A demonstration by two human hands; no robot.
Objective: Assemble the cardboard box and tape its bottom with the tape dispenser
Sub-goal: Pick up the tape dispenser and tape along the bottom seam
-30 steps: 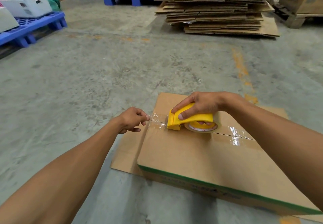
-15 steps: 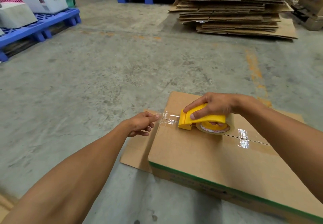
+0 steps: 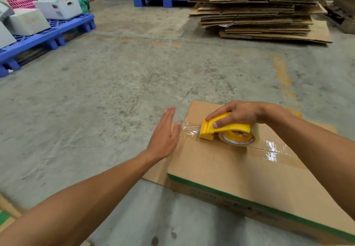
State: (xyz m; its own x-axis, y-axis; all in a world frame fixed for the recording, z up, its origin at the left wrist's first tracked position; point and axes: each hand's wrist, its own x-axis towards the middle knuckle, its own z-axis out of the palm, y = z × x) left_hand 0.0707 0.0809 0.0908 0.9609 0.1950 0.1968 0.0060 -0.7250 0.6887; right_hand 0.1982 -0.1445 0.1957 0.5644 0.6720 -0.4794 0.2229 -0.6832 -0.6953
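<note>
Gripping the yellow tape dispenser [image 3: 226, 128] atop the cardboard box [image 3: 240, 170], the right hand [image 3: 240, 114] curls around its handle; at nine o'clock the left hand [image 3: 165, 136], flat and empty, nears the clear tape [image 3: 189, 131]. Light, stiff cardboard likely handles best by its edges.

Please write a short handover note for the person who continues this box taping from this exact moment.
Left hand: open and flat at the box's left edge, by the loose tape end.
Right hand: grips the yellow tape dispenser, which rests on the cardboard box.
Done: box assembled, tape laid along the seam.
Left: press the tape end down over the edge, cut the tape, lift the dispenser.
</note>
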